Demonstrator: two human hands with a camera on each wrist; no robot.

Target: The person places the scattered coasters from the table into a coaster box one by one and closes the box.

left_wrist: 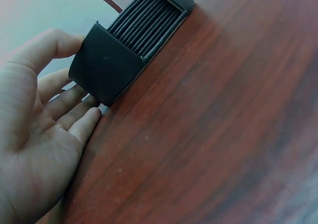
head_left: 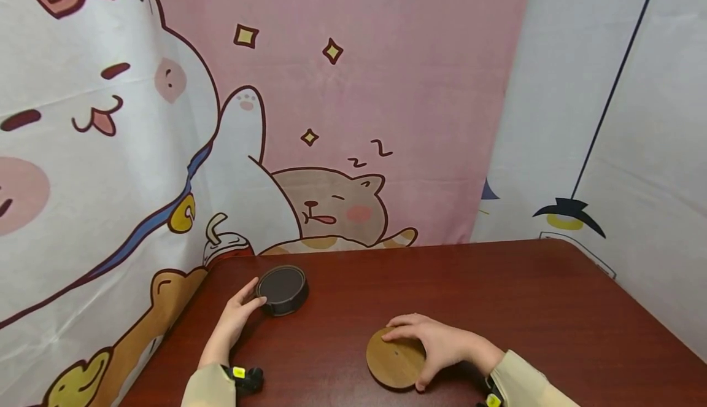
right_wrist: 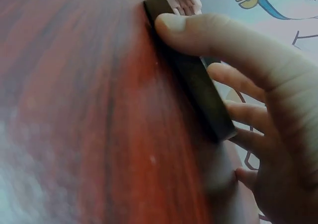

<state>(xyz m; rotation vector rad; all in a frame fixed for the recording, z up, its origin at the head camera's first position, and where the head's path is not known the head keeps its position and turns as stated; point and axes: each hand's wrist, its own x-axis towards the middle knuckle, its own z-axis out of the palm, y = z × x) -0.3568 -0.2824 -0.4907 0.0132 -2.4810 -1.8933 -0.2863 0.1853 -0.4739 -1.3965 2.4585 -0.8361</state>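
Observation:
On the left of the table in the head view sits a black round coaster holder (head_left: 282,290). Through its side gap, the left wrist view shows a stack of thin black coasters (left_wrist: 149,23). My left hand (head_left: 237,318) holds the holder's left side, thumb on the near wall and fingers round behind. Right of centre, my right hand (head_left: 439,345) grips a round wooden disc (head_left: 393,361) by its edge, thumb at the near side and fingers over the far rim. Its dark edge (right_wrist: 196,85) shows in the right wrist view, low over the table; contact there is unclear.
The dark red wooden table (head_left: 525,309) spreads under both hands. Behind it and at the left hangs a pink and white curtain (head_left: 431,88) with cartoon cats. A white curtain (head_left: 652,149) borders the right edge.

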